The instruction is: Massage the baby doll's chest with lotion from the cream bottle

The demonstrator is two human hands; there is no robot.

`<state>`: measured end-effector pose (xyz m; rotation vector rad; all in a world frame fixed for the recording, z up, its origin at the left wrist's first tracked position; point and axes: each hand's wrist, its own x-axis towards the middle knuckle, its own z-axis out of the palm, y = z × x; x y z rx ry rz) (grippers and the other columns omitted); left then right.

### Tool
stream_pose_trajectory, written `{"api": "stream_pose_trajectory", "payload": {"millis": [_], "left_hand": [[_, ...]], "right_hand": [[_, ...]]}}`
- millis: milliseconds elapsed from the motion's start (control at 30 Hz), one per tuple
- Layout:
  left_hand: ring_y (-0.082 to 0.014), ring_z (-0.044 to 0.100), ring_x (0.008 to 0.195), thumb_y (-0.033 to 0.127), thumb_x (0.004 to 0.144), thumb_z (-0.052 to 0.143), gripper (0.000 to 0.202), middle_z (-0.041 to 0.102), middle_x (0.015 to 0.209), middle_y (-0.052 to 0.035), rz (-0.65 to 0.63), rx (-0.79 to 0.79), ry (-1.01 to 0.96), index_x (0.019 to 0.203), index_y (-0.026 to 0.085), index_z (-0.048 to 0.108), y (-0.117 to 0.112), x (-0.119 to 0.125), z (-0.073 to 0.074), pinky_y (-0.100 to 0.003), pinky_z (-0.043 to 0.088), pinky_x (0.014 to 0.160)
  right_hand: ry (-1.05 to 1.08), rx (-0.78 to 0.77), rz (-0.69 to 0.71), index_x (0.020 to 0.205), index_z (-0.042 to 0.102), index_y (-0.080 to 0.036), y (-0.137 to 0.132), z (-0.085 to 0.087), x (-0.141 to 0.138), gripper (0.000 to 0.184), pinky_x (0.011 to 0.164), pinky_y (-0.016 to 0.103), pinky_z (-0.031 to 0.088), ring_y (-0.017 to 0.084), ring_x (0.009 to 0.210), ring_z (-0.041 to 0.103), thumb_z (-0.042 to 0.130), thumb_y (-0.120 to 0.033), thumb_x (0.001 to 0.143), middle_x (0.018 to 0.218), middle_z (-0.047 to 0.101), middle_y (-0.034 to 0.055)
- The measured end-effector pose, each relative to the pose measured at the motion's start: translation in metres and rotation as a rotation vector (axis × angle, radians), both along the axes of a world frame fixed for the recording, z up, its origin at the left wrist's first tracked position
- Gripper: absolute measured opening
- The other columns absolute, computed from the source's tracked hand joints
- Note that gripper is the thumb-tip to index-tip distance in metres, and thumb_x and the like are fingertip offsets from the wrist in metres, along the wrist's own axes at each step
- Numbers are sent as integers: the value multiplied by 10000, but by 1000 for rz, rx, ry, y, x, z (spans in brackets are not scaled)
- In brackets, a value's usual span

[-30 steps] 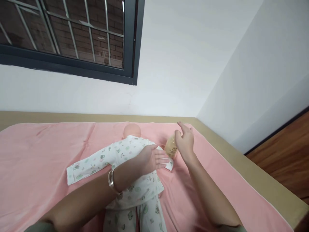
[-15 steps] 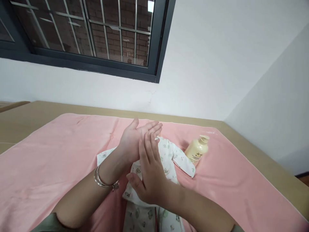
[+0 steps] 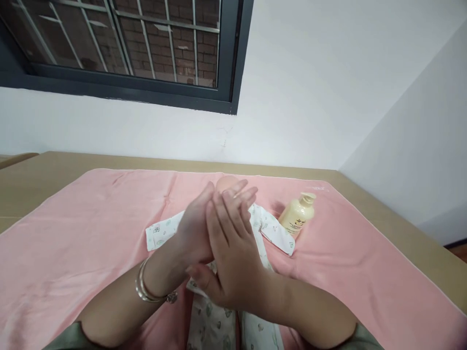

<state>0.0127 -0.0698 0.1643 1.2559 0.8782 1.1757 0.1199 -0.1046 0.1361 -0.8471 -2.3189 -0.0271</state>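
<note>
My left hand [image 3: 193, 228] and my right hand [image 3: 228, 248] are pressed palm to palm above a baby doll, fingers stretched flat, holding nothing. The right hand lies over the left. The doll [image 3: 268, 231] wears a white printed romper and lies on a pink towel [image 3: 73, 243]; only the top of its head [image 3: 223, 183] and a sleeve on each side show past my hands. A cream pump bottle [image 3: 297, 215] lies tilted on the towel just right of the doll's sleeve. A silver bangle sits on my left wrist.
The towel covers a tan bed or table [image 3: 36, 175] set against a white wall in a corner. A dark-framed barred window [image 3: 120, 43] is above at the left. A wooden floor strip [image 3: 458, 250] shows at the far right.
My right hand left the bottle and came over to the left hand, which lifted off the doll's back. The palms now overlap more, the right hand having slid forward over the left.
</note>
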Motion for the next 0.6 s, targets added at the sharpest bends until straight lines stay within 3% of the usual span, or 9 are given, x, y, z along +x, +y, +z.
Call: {"api": "stream_pose_trajectory", "payload": {"millis": [100, 233, 333, 433, 600], "left_hand": [[-250, 462, 1367, 613, 953, 36, 720, 585, 1380, -41, -112, -24, -135, 1421, 273, 466, -3, -15, 7, -466, 451, 1071], [-267, 371, 1425, 668, 924, 53, 729, 531, 1432, -32, -66, 10, -85, 1446, 315, 420, -2, -25, 9, -502, 436, 1067], [-269, 320, 1450, 660, 923, 43, 708, 459, 1493, -10, -16, 109, -17, 1485, 345, 337, 3, -26, 10, -529, 418, 1075], [-248, 318, 1452, 613, 937, 22, 679, 433, 1511, 3, 66, 124, -119, 1503, 345, 283, 4, -16, 7, -517, 396, 1108], [-240, 426, 1390, 588, 950, 110, 661, 571, 1374, -43, 31, -165, -206, 1411, 265, 456, -10, 20, -10, -439, 393, 1145]], "right_hand": [[-18, 19, 37, 1551, 212, -109, -16, 4, 1, 777, 1209, 571, 101, 355, 1468, 211, 468, -496, 928, 1576, 300, 139], [35, 31, 85, 1531, 302, -159, -26, 9, 11, 675, 1213, 572, 96, 328, 1425, 336, 490, -356, 913, 1494, 458, 94], [66, 2, 98, 1518, 338, -203, -25, 11, 16, 630, 1217, 565, 88, 302, 1423, 349, 478, -319, 915, 1448, 520, 64], [63, -123, 54, 1537, 272, -156, -14, 8, 14, 641, 1210, 567, 117, 308, 1472, 224, 436, -395, 965, 1538, 392, 98], [145, -244, -35, 1555, 84, -61, 17, -7, 10, 728, 1198, 588, 116, 316, 1500, -11, 319, -486, 1012, 1621, 121, 183]]}}
